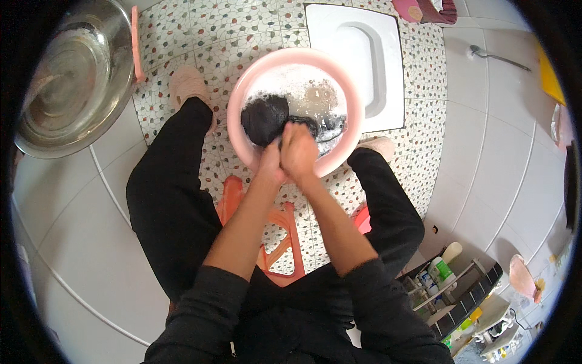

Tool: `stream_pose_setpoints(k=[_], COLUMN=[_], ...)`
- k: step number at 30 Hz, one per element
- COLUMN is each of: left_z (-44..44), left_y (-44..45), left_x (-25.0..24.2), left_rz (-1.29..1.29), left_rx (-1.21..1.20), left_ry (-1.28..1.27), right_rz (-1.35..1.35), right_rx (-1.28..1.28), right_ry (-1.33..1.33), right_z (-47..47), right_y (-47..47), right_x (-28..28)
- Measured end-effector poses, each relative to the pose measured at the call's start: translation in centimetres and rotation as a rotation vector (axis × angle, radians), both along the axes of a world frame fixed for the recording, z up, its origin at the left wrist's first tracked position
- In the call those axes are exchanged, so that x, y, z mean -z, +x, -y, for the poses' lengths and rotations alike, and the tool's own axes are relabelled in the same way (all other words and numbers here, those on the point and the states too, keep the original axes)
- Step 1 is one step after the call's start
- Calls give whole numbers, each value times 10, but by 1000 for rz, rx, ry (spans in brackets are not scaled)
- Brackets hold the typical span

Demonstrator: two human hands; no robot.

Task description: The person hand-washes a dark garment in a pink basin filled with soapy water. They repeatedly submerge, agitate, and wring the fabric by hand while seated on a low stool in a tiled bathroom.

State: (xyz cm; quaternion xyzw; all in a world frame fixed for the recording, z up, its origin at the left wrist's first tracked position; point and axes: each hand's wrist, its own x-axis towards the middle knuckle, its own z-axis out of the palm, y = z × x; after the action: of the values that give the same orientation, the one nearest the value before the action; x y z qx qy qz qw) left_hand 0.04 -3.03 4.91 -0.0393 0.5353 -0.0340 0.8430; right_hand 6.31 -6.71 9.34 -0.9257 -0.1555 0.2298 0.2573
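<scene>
A round pink plastic basin (237,91) stands on the floor between my feet, with foamy water (291,75) inside. Dark wet cloth (265,119) bulges out of the suds on its left side, and more of it lies half sunk at the right. Over the basin's near rim, my left hand (271,161) and my right hand (300,150) press together, both closed around a bunched part of the cloth. My right hand covers much of that bunch, so the exact grip of the left fingers is partly hidden.
A white squat toilet (386,91) is set in the pebble-patterned floor (236,22) beside the basin. At upper left is a large metal bowl (68,82). An orange plastic stool (295,245) shows beneath my arms. A rack (468,300) of bottles is at lower right.
</scene>
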Motion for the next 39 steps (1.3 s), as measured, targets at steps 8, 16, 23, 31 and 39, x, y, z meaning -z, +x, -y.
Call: stream_pose_setpoints(k=[8,16,23,31,39], left_z=[-12,-34,-10,-27,-39], left_y=[7,19,1,6,1], left_x=[-17,-73,-19,-25,-24], left_rz=[-3,-94,-42,87,27], left_rx=[35,201,140,-43,-21], left_ry=[106,47,2,25,-6], right_rz=[-76,1,35,-157,144], right_rx=[336,51,187,-72,-446], right_ry=[216,430,-113,-19,168], right_z=[34,29,-2,-11,14], right_y=[29,-15,20,40,-18], right_x=[25,-60,15,-2,-55])
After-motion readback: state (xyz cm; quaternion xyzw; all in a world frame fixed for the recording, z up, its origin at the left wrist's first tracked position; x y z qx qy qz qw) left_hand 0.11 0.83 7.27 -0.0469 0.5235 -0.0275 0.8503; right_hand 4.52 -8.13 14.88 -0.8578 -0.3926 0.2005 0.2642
